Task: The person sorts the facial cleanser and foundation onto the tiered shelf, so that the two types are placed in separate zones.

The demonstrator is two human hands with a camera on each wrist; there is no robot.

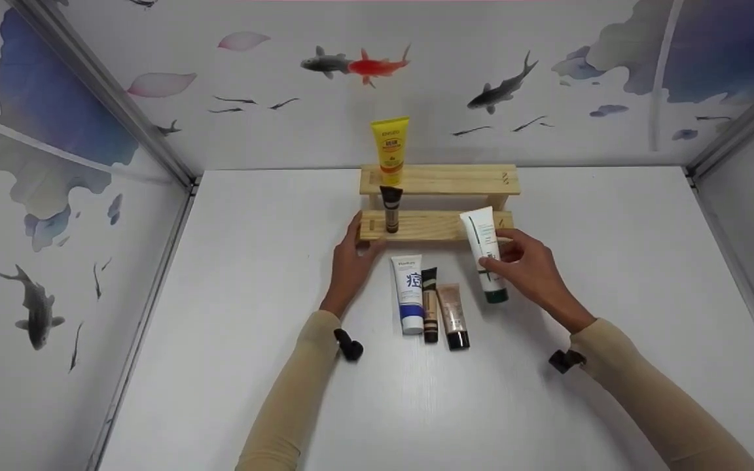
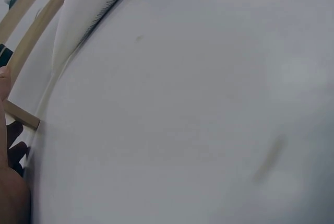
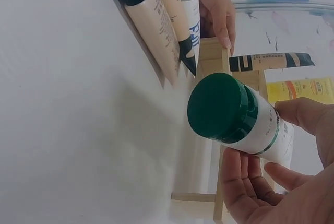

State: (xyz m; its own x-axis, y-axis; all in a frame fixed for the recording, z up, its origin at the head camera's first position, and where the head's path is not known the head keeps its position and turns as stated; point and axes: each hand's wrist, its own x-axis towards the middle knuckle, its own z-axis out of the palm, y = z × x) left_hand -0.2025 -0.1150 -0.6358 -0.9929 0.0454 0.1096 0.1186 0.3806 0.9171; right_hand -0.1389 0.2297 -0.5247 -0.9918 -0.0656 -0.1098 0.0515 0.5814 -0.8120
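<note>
A two-step wooden rack (image 1: 439, 229) stands near the back wall. My left hand (image 1: 351, 271) holds the left end of its lower step, thumb at the front. At the step's right end, my right hand (image 1: 537, 271) pinches a white tube (image 1: 484, 239), tilted with its green cap (image 3: 219, 106) downward. A yellow tube (image 1: 390, 147) stands on the upper step and a small dark-topped tube (image 1: 391, 212) upright on the lower one. In the left wrist view, only part of the left hand (image 2: 13, 195) shows at the left edge.
Before the rack, side by side on the white table (image 1: 252, 261), lie a white-and-blue tube (image 1: 408, 294), a slim beige tube with dark ends (image 1: 430, 307) and a pinkish tube with a black cap (image 1: 453, 314). Panels with painted fish enclose the table at the back and left.
</note>
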